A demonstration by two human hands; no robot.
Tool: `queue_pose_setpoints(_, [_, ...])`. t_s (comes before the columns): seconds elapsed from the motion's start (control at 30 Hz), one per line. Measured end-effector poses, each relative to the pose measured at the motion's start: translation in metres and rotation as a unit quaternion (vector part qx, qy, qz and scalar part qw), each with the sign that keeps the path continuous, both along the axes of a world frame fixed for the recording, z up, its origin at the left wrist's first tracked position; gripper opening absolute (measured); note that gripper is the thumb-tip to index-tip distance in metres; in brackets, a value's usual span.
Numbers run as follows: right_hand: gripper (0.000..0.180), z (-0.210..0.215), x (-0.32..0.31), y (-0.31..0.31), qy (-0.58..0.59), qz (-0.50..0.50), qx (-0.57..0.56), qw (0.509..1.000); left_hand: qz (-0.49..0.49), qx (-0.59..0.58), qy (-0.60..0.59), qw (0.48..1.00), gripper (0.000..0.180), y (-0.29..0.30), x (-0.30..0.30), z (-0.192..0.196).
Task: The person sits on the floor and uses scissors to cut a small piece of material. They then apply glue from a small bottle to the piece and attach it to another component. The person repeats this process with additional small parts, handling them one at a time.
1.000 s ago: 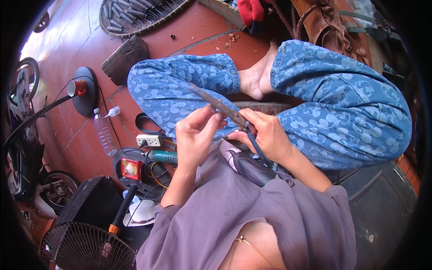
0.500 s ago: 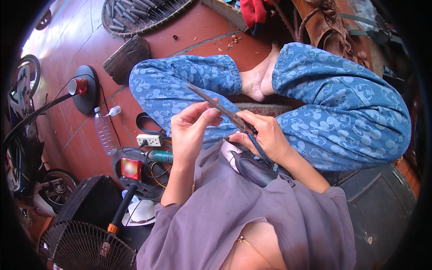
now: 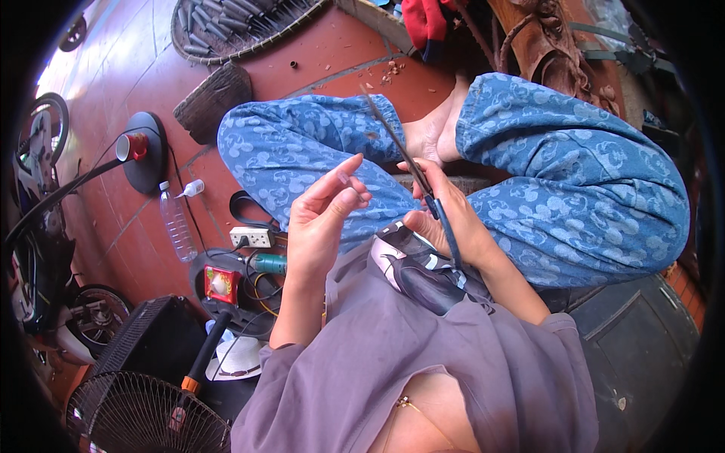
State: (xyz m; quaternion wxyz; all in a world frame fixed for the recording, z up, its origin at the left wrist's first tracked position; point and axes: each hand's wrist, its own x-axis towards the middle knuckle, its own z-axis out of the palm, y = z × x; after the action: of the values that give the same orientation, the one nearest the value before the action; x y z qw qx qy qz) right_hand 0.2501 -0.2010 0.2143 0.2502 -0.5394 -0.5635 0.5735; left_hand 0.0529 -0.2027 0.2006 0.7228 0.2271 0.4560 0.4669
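My right hand (image 3: 453,215) grips what looks like a pair of scissors (image 3: 398,140) with long, dark, narrow blades and a blue handle. The blades point away from me and slightly left, above my lap, and appear closed. My left hand (image 3: 326,202) is raised to the left of the blades, not touching them. Its index finger is stretched out, the thumb stands apart from it, and the other fingers curl; I see nothing held in it. Below my right hand, a black and pink printed cloth item (image 3: 408,275) lies on my lap.
On the red tiled floor stand a wooden block (image 3: 213,102), a clear plastic bottle (image 3: 176,223) and a white power strip (image 3: 251,237). A woven basket (image 3: 253,54) of dark-handled tools lies far left. A fan (image 3: 147,411) and a white hat (image 3: 236,356) are near left.
The scissors have swung from pointing left across my left fingers to pointing more forward. My left hand no longer touches the blades and has opened a little.
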Motion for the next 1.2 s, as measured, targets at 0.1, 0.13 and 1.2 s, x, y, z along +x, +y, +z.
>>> queue_pose_setpoints(0.1, [0.077, 0.004, -0.001, 0.001, -0.088, 0.011, 0.055, 0.995, 0.004, -0.019, 0.015, 1.0, 0.036, 0.004, 0.002, 0.007])
queue_pose_setpoints(0.13, [0.077, 0.003, -0.002, 0.0, -0.093, 0.005, 0.058, 0.994, 0.01, -0.023, 0.021, 0.999, 0.037, 0.004, 0.002, 0.008])
queue_pose_setpoints(1.2, [0.081, 0.002, -0.014, -0.011, -0.269, 0.062, 0.212, 0.938, -0.015, 0.094, 0.223, 0.97, 0.024, -0.006, 0.022, 0.003])
